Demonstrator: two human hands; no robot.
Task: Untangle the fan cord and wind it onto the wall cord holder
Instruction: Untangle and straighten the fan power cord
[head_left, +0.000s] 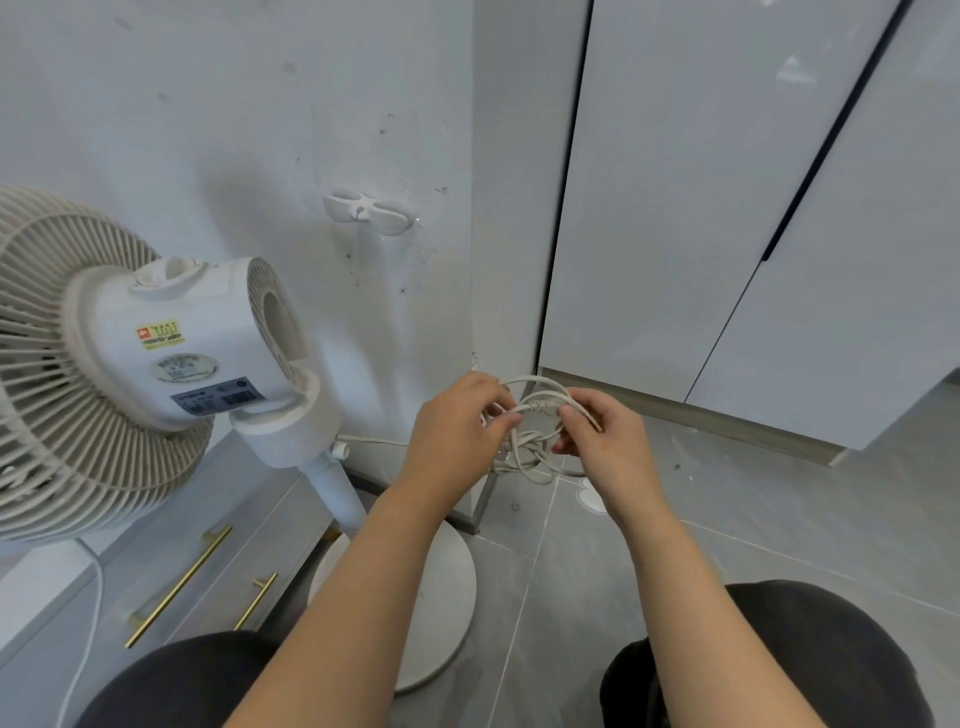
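1. Left hand (457, 431): fingers (498, 413) curled, pinching the left side of the tangled fan cord (527, 449). Thumb position cannot be told; the cord loops hide it.
2. Right hand (597, 441): fingers (574, 413) bent, gripping the right side of the same bundle; several strands pass over the index finger.
3. Cord bundle: off-white, loose overlapping loops, held in the air between the two hands, in front of the wall corner and above the floor. One strand runs left from the bundle to a socket on the fan neck (340, 449).
4. Pedestal fan (171, 343): white, left of the hands, grille facing left, labels on the motor housing. Its pole (337, 488) slants down to a round base (447, 597) on the floor, partly covered by the left forearm.
5. Wall cord holder (369, 212): white, two-lobed, fixed to the wall above the hands, well apart from the bundle. No cord on it.
6. Wall (234, 104): pale, scuffed with dark specks.
7. Glossy white cabinet doors (675, 208) stand to the right.
8. Low drawer unit (62, 582) with brass bar handles (179, 584) at lower left; a thin white cable (96, 597) hangs in front of it.
9. Floor (779, 519): grey tiles, pale grout lines.
10. Person's knees (805, 649) in dark fabric at the bottom edge.
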